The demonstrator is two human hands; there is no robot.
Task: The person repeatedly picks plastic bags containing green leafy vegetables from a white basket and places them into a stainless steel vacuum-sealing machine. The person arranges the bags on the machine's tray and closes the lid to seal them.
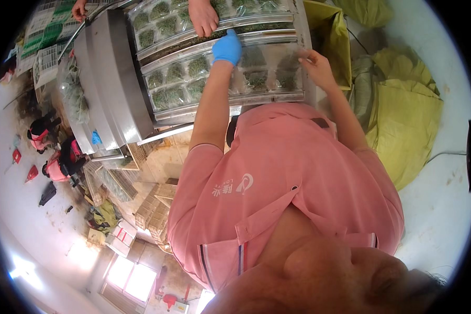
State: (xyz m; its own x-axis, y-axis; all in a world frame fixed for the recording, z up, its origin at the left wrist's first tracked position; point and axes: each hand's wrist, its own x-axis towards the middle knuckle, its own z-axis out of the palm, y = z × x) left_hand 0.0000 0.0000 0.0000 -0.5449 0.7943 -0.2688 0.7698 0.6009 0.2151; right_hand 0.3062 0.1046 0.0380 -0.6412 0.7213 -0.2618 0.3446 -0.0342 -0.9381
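My left hand [227, 48], in a blue glove, rests over the metal bar between two rows of film-covered packs. Its fingers look curled, and whatever they hold is hidden. Bare and to the right, my right hand [315, 67] pinches the edge of clear plastic film [282, 58] at the end of the near row. Green leafy bits fill the near packs [174, 73] under the shiny film. The far row of packs [166, 25] holds similar greens. Another person's bare hand [203, 18] reaches onto the far row, just beyond my glove.
A steel machine cover [104, 78] stands left of the packs. Yellow sacks [405, 120] and a yellow-lined bin [327, 42] are at the right. Another person's hand [79, 10] shows at the far left. Wooden crates [154, 206] and people in pink occupy the left background.
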